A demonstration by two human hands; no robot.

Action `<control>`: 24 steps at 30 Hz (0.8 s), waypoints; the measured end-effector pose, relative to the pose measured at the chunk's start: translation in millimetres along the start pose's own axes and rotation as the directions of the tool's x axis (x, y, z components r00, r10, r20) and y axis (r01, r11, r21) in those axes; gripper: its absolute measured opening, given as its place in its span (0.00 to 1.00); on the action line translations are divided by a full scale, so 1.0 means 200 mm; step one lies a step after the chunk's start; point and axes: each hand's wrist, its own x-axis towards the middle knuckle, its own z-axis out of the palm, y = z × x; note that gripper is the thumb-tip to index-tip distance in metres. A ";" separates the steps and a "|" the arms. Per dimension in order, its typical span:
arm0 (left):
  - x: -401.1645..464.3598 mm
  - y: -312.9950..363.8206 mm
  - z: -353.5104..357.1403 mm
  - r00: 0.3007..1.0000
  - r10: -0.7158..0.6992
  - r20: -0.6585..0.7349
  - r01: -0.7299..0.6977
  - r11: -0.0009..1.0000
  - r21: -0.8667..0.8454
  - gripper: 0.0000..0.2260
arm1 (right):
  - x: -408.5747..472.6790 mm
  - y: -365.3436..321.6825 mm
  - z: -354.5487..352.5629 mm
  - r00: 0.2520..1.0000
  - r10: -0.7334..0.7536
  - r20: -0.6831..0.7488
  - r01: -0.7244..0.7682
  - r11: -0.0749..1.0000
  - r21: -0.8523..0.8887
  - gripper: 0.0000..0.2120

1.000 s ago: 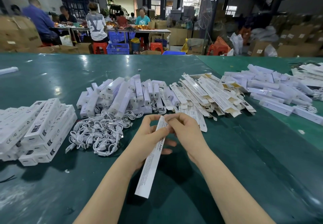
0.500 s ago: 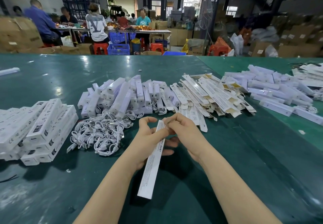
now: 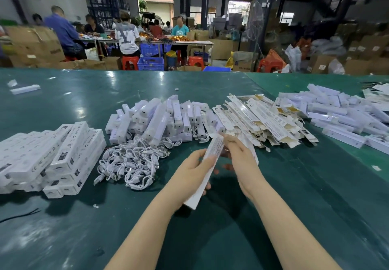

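Observation:
A long, narrow white carton (image 3: 202,177) with printed text stands tilted above the green table (image 3: 294,196), its far end raised. My left hand (image 3: 190,176) grips its middle from the left, thumb on top. At the carton's upper end, my right hand (image 3: 242,160) has its fingertips curled onto the top flap. The carton's lower end hangs free above the table, near my left wrist.
A heap of coiled white cables (image 3: 134,164) lies left of my hands. Closed white boxes (image 3: 52,158) are stacked far left. White devices (image 3: 155,118), flat unfolded cartons (image 3: 263,118) and more white units (image 3: 341,118) are piled behind. Several people work at distant tables.
The carton's far end has risen and tilted more upright between my hands. My right hand's fingers have shifted at the top flap. The view has dipped slightly.

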 end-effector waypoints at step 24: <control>-0.12 0.21 -0.97 0.651 -0.135 -0.747 0.755 0.220 0.618 0.26 | -0.07 0.02 0.51 0.972 -0.185 0.148 0.219 0.939 -0.266 0.11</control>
